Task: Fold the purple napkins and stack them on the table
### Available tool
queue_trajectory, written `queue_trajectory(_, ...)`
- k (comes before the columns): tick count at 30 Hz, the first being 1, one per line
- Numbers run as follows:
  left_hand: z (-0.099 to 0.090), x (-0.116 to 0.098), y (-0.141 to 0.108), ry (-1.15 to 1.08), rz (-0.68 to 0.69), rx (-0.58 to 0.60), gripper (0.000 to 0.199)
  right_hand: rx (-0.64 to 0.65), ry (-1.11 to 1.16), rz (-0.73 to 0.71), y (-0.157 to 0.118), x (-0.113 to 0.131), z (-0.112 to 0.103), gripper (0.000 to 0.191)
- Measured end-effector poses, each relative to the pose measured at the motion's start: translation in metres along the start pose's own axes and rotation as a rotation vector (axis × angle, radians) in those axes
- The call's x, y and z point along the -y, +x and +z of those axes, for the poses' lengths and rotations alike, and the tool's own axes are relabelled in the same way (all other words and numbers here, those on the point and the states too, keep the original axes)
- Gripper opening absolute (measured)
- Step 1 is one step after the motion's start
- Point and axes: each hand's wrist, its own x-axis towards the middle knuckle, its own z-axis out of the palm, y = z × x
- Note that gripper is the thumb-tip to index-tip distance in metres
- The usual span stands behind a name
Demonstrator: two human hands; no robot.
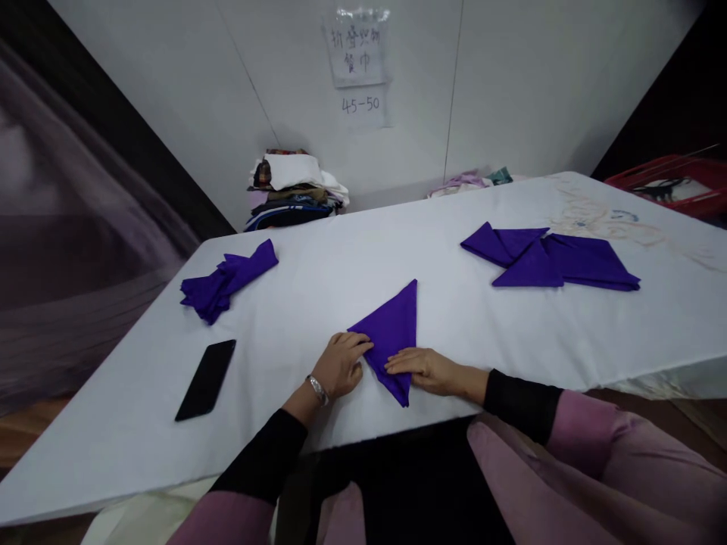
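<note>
A purple cloth napkin (394, 322), folded into a pointed kite-like shape, lies on the white table in front of me. My left hand (339, 365) touches its left edge with the fingertips, thumb apart from the fingers and lower down. On the lower right part of the cloth my right hand (423, 369) lies flat, fingers stretched out over the fabric. One corner points away from me and another towards the table's near edge. The fingers hide small parts of the napkin's sides.
A bunched purple cloth (227, 281) lies at the left, above a black phone (205, 380). Folded purple cloths (548, 259) lie at the right. Behind the white table (318, 272) are a stack of clothes (298, 189) and handwritten signs (359, 60). A red basket (681, 185) stands far right.
</note>
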Motion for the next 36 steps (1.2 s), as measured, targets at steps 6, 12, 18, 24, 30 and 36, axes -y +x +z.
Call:
queue_trajectory(6,0.014,0.007,0.002,-0.051,-0.009,-0.149,0.025,-0.174,0.414,0.322,0.0,0.008,-0.012,0.027)
queue_trajectory(12,0.029,0.018,0.009,-0.138,-0.093,-0.241,0.019,-0.396,0.772,0.544,0.014,-0.005,-0.025,0.028)
queue_trajectory(18,0.028,0.02,0.02,-0.206,-0.222,-0.316,0.03,-0.513,0.808,0.624,0.026,-0.017,-0.041,0.033)
queue_trajectory(24,0.028,0.021,0.022,-0.25,-0.214,-0.338,0.026,-0.412,0.628,0.506,0.023,-0.01,-0.038,0.027)
queue_trajectory(30,0.033,0.022,0.01,-0.156,-0.108,-0.234,0.027,0.063,0.105,0.086,0.013,0.027,-0.031,0.027)
queue_trajectory(36,0.031,0.023,0.008,-0.049,-0.113,-0.18,0.033,0.283,-0.257,-0.093,0.008,0.03,-0.023,0.028)
